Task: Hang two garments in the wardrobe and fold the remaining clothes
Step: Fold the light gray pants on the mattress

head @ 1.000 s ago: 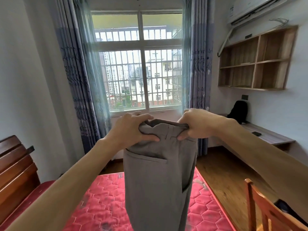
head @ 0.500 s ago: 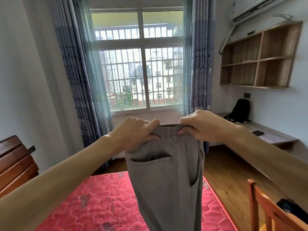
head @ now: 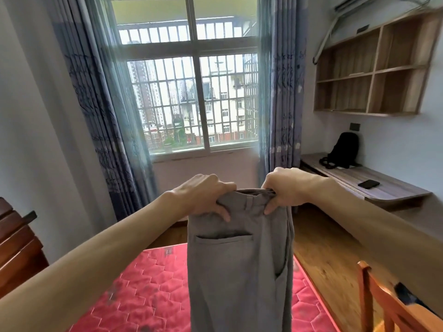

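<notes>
The left hand [head: 203, 196] and right hand [head: 286, 188] had their fingers clamped on the waistband of the grey trousers [head: 237, 264], now lowered slightly over the red mattress [head: 143, 288], probably for folding.

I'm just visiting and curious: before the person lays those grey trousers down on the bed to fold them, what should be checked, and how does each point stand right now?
1. Left hand has a firm grip on the waistband: ok, fingers closed over the cloth.
2. Right hand grips the other end of the waistband: ok.
3. Grey trousers hang straight, without twists: ok in the part shown; the leg ends are out of frame, cannot tell.
4. Red mattress below has bare space: ok where visible.
5. Wooden chair at the right is apart from the cloth: ok.
6. Wardrobe within reach: cannot tell, not in view.
</notes>
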`<control>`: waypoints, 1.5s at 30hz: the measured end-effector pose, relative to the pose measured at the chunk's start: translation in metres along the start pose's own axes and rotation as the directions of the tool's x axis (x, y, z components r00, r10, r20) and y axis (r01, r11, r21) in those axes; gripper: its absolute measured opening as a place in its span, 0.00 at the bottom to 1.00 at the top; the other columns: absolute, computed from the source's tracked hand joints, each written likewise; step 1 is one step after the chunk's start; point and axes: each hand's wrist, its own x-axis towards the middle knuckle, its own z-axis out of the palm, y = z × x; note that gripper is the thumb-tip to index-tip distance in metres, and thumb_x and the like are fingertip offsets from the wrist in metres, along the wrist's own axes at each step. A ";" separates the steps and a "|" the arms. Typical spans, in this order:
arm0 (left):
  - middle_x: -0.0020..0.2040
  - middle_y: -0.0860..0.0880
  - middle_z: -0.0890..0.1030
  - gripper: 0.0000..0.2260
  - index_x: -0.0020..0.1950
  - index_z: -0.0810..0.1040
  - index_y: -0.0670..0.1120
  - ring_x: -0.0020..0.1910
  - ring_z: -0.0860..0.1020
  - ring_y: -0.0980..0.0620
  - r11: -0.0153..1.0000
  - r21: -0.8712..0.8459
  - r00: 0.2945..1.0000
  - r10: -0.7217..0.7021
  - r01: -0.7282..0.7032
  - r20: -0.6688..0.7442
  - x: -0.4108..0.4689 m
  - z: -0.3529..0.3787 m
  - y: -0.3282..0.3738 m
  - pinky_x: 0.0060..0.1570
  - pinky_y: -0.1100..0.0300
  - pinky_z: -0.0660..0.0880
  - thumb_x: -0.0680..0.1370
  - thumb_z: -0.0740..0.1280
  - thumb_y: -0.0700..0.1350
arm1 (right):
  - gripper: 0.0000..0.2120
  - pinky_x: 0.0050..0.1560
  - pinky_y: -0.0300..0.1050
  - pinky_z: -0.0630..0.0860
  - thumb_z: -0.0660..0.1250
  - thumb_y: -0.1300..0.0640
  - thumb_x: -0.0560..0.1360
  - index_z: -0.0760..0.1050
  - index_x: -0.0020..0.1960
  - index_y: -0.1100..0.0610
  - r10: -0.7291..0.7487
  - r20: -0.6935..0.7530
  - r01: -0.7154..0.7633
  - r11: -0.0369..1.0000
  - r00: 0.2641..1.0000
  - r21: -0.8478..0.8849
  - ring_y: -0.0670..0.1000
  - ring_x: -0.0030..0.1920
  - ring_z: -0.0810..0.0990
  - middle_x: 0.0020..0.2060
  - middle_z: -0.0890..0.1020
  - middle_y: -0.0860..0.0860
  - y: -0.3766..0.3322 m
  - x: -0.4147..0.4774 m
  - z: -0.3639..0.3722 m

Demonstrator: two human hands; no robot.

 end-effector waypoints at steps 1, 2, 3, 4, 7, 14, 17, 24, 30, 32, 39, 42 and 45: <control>0.47 0.47 0.81 0.24 0.58 0.72 0.50 0.45 0.79 0.44 0.999 0.039 0.999 -0.016 0.015 0.050 0.013 0.003 -0.008 0.38 0.55 0.70 0.72 0.70 0.65 | 0.18 0.47 0.49 0.79 0.75 0.38 0.67 0.83 0.51 0.48 0.013 -0.019 -0.013 1.000 1.000 -0.025 0.55 0.48 0.82 0.45 0.83 0.49 0.004 0.013 0.001; 0.48 0.48 0.81 0.20 0.58 0.72 0.50 0.47 0.79 0.45 0.996 0.085 0.997 -0.033 0.027 0.065 0.026 0.005 -0.017 0.40 0.55 0.70 0.74 0.71 0.60 | 0.15 0.47 0.48 0.78 0.74 0.41 0.70 0.83 0.51 0.50 0.020 -0.054 -0.023 0.998 0.998 -0.065 0.56 0.49 0.81 0.47 0.83 0.51 0.007 0.026 0.001; 0.50 0.48 0.80 0.15 0.59 0.73 0.49 0.49 0.80 0.45 0.988 0.144 0.997 -0.056 0.048 0.049 0.038 0.004 -0.023 0.40 0.55 0.70 0.77 0.70 0.53 | 0.12 0.48 0.48 0.76 0.72 0.46 0.73 0.83 0.51 0.52 0.017 -0.109 -0.030 0.993 0.994 -0.115 0.57 0.51 0.81 0.48 0.83 0.52 0.010 0.037 -0.002; 0.51 0.48 0.79 0.11 0.60 0.73 0.49 0.50 0.80 0.44 0.976 0.200 0.996 -0.094 0.089 0.014 0.050 0.002 -0.030 0.41 0.54 0.70 0.78 0.67 0.46 | 0.09 0.49 0.49 0.76 0.69 0.53 0.75 0.81 0.52 0.55 0.013 -0.176 -0.043 0.985 0.984 -0.169 0.58 0.52 0.81 0.49 0.83 0.54 0.012 0.048 -0.006; 0.51 0.45 0.77 0.15 0.61 0.73 0.47 0.47 0.81 0.43 0.923 0.307 0.963 -0.174 0.232 -0.205 0.079 -0.011 -0.050 0.37 0.53 0.71 0.76 0.68 0.36 | 0.11 0.50 0.52 0.77 0.61 0.67 0.74 0.79 0.52 0.61 0.040 -0.380 -0.153 0.950 0.924 -0.273 0.61 0.51 0.82 0.49 0.83 0.58 0.030 0.071 -0.027; 0.40 0.43 0.76 0.18 0.48 0.76 0.43 0.32 0.77 0.44 0.877 0.342 0.823 -0.100 0.339 -0.559 0.091 -0.057 -0.070 0.25 0.58 0.65 0.64 0.75 0.30 | 0.14 0.40 0.50 0.77 0.62 0.71 0.70 0.80 0.51 0.60 0.017 -0.661 -0.238 0.940 0.750 -0.245 0.59 0.43 0.83 0.44 0.83 0.56 0.067 0.070 -0.075; 0.40 0.43 0.77 0.16 0.48 0.77 0.42 0.32 0.78 0.44 0.880 0.348 0.829 -0.085 0.322 -0.554 0.080 -0.061 -0.062 0.26 0.57 0.66 0.65 0.75 0.30 | 0.14 0.40 0.49 0.76 0.63 0.70 0.70 0.80 0.51 0.59 0.034 -0.663 -0.269 0.929 0.748 -0.256 0.58 0.44 0.83 0.44 0.83 0.54 0.066 0.056 -0.070; 0.47 0.45 0.78 0.07 0.55 0.75 0.44 0.39 0.81 0.42 0.953 0.270 0.940 -0.040 0.138 -0.339 0.027 -0.026 -0.016 0.32 0.54 0.67 0.79 0.63 0.37 | 0.14 0.36 0.46 0.73 0.66 0.68 0.71 0.80 0.52 0.54 0.031 -0.601 -0.228 0.940 0.799 -0.255 0.56 0.43 0.83 0.42 0.83 0.50 0.032 0.004 0.010; 0.51 0.46 0.79 0.11 0.55 0.76 0.46 0.48 0.80 0.41 0.970 -0.238 0.998 0.056 -0.053 0.003 -0.062 0.096 0.080 0.43 0.52 0.72 0.81 0.62 0.52 | 0.12 0.30 0.43 0.75 0.77 0.58 0.57 0.79 0.38 0.49 0.003 -0.415 -0.067 0.988 0.910 -0.140 0.52 0.32 0.81 0.31 0.80 0.46 -0.027 -0.070 0.164; 0.47 0.47 0.79 0.13 0.50 0.76 0.46 0.45 0.80 0.41 0.906 -0.421 0.988 0.104 -0.048 0.111 -0.096 0.159 0.122 0.38 0.55 0.69 0.78 0.66 0.56 | 0.14 0.27 0.41 0.73 0.77 0.55 0.51 0.77 0.34 0.50 0.030 -0.279 -0.041 0.999 0.960 -0.034 0.52 0.30 0.82 0.28 0.80 0.46 -0.052 -0.105 0.227; 0.54 0.44 0.78 0.19 0.57 0.75 0.45 0.56 0.79 0.41 0.709 -0.694 0.839 0.300 0.124 0.455 -0.204 0.323 0.279 0.49 0.48 0.73 0.78 0.66 0.60 | 0.11 0.46 0.52 0.75 0.66 0.55 0.69 0.77 0.50 0.54 0.132 0.422 -0.221 0.961 0.897 0.169 0.62 0.52 0.82 0.48 0.84 0.56 -0.132 -0.206 0.419; 0.56 0.43 0.78 0.19 0.59 0.73 0.46 0.57 0.78 0.40 0.696 -0.702 0.773 0.359 0.150 0.522 -0.230 0.370 0.319 0.49 0.48 0.73 0.79 0.65 0.59 | 0.13 0.47 0.54 0.74 0.62 0.58 0.69 0.76 0.53 0.53 0.106 0.534 -0.250 0.946 0.839 0.205 0.64 0.54 0.80 0.50 0.83 0.58 -0.153 -0.229 0.469; 0.56 0.45 0.77 0.17 0.58 0.73 0.47 0.57 0.77 0.42 0.715 -0.678 0.745 0.357 0.170 0.563 -0.231 0.418 0.333 0.51 0.49 0.73 0.78 0.65 0.59 | 0.14 0.47 0.55 0.74 0.60 0.58 0.69 0.74 0.54 0.53 0.127 0.555 -0.331 0.900 0.822 0.284 0.63 0.55 0.80 0.51 0.83 0.56 -0.160 -0.232 0.518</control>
